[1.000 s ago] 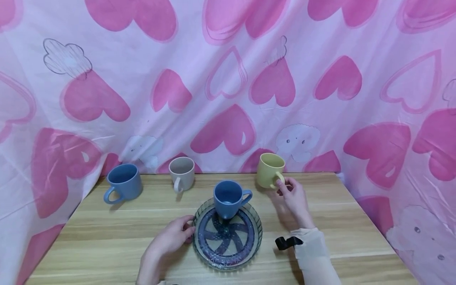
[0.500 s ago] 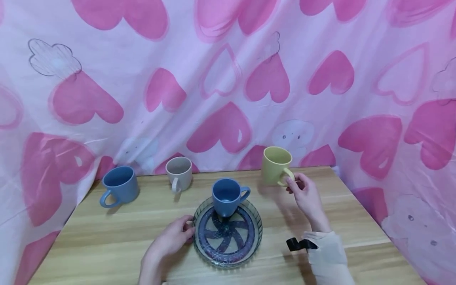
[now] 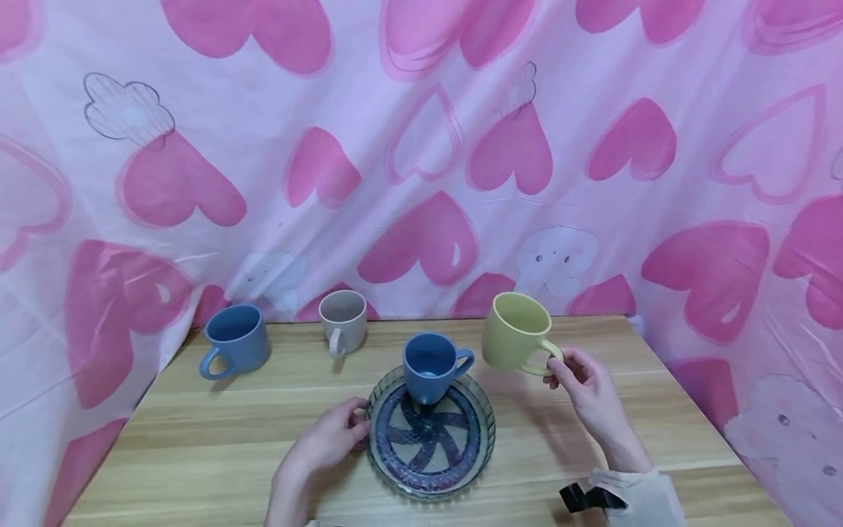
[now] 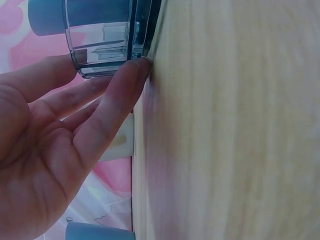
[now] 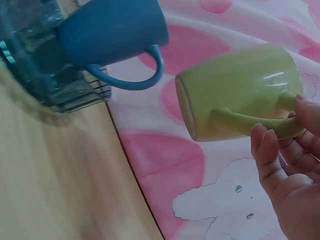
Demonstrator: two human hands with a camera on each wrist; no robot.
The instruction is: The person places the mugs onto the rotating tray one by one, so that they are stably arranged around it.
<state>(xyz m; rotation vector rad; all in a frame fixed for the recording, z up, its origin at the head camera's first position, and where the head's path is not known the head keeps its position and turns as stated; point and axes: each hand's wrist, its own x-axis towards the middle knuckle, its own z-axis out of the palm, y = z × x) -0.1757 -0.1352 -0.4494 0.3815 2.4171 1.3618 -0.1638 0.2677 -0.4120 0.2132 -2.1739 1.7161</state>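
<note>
My right hand [image 3: 593,391] pinches the handle of a yellow mug [image 3: 510,344]. The mug is held in the air, slightly tilted, and its underside edge shows in the right wrist view. To its left, a blue mug [image 3: 424,380] stands upright on the far part of a round glass plate [image 3: 486,457] with a ribbed rim and dark swirl pattern. At the plate's left side, my left hand [image 3: 326,439] holds the edge; in the left wrist view the thumb [image 4: 127,75] is low by the base and the index finger up at the rim.
A grey mug [image 3: 349,333] stands near the back of the wooden table [image 3: 197,446]. Farther left is a second blue mug [image 3: 246,348], its handle toward the front left. A pink heart-print cloth [image 3: 421,146] hangs close behind and beside the table.
The right hand has lifted the yellow mug off the table and brought it nearer and slightly right. The left hand stays at the glass plate's edge. The camera view has shifted a little.
</note>
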